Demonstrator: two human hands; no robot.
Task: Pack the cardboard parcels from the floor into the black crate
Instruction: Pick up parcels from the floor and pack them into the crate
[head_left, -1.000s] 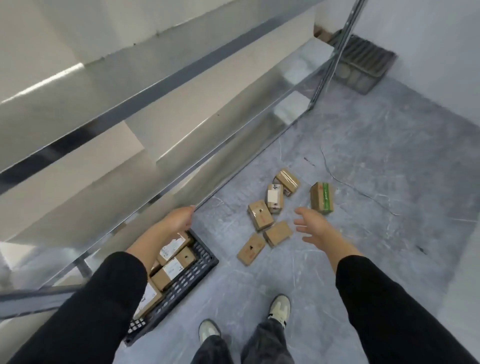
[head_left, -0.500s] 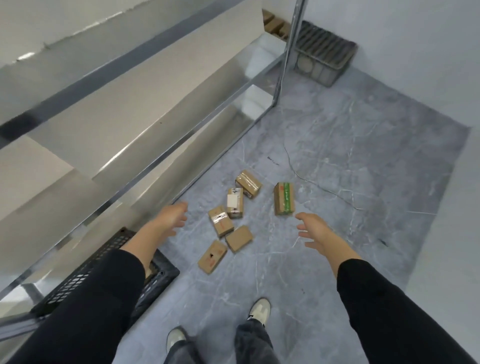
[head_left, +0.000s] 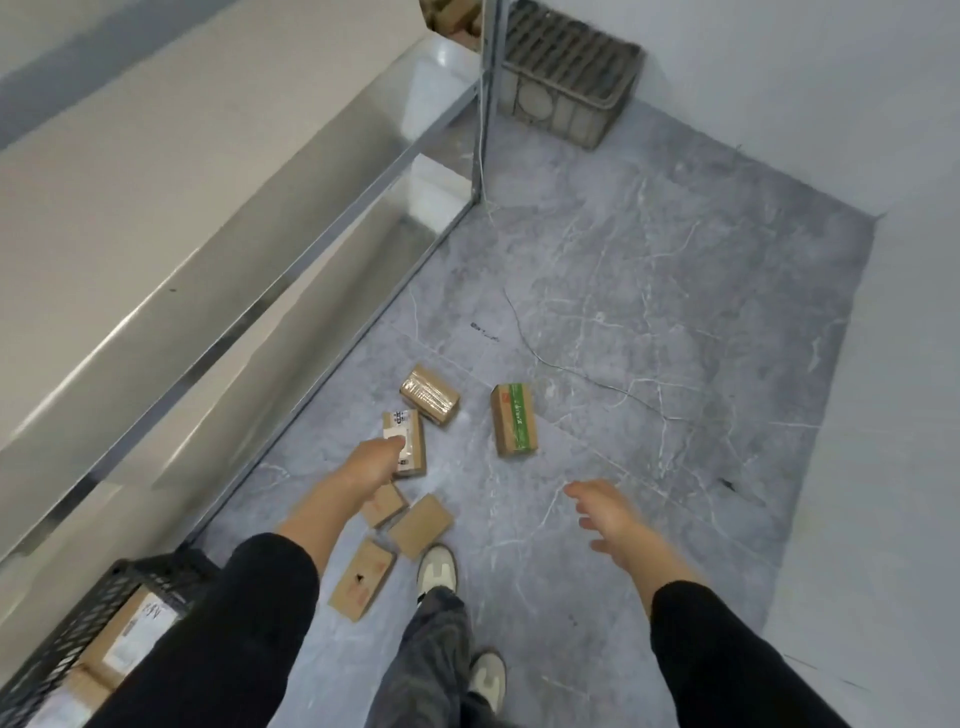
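Head view: loose cardboard parcels lie on the floor (head_left: 649, 312) beside a metal rack (head_left: 291, 306).
Left hand (head_left: 371, 460): reaches over the labelled parcel (head_left: 413, 457); its fingers are hidden, so whether they grip or touch it cannot be told.
Right hand (head_left: 613, 519): over bare floor, fingers spread wide, holding nothing.
Black crate (head_left: 78, 639): lower left by the rack, partly behind the left sleeve (head_left: 223, 623), with packed parcels (head_left: 130, 629) inside.
In the way: the left forearm covers part of the small parcel (head_left: 387, 506); a white shoe (head_left: 437, 569) stands just beside the plain parcel (head_left: 421, 526) and the flat parcel (head_left: 362, 579).
Further off: the taped parcel (head_left: 430, 395) touches the labelled one; the green-taped parcel (head_left: 514, 420) lies apart to the right; a grey crate (head_left: 566, 78) sits in the far corner.
Materials: brown boxy card, glossy clear tape, shiny steel shelves, lattice plastic crate walls, grey veined stone-like tiles.
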